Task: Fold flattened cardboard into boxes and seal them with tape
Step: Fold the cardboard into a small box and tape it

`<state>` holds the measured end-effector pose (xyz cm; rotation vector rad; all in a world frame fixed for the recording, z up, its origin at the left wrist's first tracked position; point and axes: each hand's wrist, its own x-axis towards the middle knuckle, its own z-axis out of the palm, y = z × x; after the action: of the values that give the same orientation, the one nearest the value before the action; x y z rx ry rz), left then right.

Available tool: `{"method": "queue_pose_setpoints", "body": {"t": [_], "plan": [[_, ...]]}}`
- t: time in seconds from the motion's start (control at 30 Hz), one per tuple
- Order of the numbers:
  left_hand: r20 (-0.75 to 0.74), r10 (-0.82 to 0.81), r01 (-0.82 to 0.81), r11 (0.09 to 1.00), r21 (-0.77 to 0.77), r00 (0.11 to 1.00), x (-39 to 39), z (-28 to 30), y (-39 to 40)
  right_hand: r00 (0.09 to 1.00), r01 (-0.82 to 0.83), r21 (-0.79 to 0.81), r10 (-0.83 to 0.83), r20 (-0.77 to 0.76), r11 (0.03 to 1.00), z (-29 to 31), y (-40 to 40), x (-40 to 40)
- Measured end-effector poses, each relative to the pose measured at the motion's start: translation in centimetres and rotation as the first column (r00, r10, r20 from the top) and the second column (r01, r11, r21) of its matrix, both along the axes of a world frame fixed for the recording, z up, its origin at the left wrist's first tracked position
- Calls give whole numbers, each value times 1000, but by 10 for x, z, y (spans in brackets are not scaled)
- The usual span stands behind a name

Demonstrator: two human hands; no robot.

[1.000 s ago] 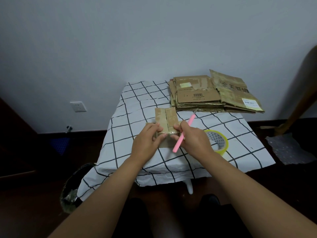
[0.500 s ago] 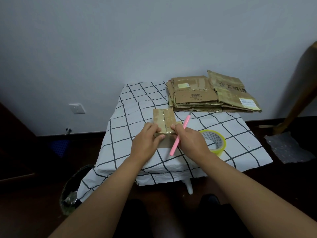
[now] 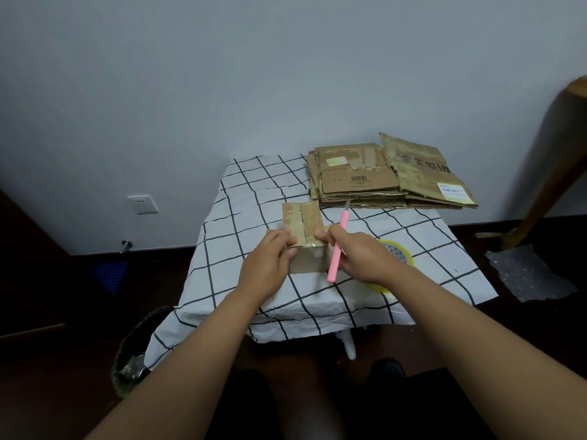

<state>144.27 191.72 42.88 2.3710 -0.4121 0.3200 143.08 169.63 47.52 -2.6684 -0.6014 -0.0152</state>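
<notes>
Left hand (image 3: 268, 268) grips small cardboard box (image 3: 306, 246); right hand (image 3: 359, 258) pinches its flap, clutching pink utility knife (image 3: 338, 252); tape roll (image 3: 398, 255) near right.

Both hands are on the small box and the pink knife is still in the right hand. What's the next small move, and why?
Probably set the pink knife down beside the tape roll. The right hand pinches the small box while gripping it, and the left hand steadies the other side; a free hand would press the flaps better.

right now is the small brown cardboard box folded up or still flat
Folded up: the small brown cardboard box shows a front wall, with taped flaps standing behind. The left hand and right hand, which also holds a pink knife, grip it.
</notes>
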Motion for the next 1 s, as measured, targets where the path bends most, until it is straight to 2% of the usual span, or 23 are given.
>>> {"method": "queue_pose_setpoints", "body": {"t": [0.13, 0.4, 0.5, 0.87, 1.0], "plan": [[-29, -22, 22, 1000, 7, 999, -2, 2, 3, 998, -61, -75, 60, -14, 995, 8, -4, 8], [-82, -109, 106, 994, -35, 991, 4, 4, 14, 995, 8, -94, 1, 97, 996, 0, 4, 8], [-78, -109, 107, 994, -23, 991, 9, 4, 17, 986, 54, -69, -42, 161, 996, -8, 9, 8], [-61, -161, 163, 987, 19, 985, 12, 4, 22, 980, 42, -27, -36, 194, 999, -18, 6, 12], [-35, -124, 124, 992, 8, 992, 11, 5, 18, 984, 33, -17, -29, 177, 999, -17, 5, 11]]}}
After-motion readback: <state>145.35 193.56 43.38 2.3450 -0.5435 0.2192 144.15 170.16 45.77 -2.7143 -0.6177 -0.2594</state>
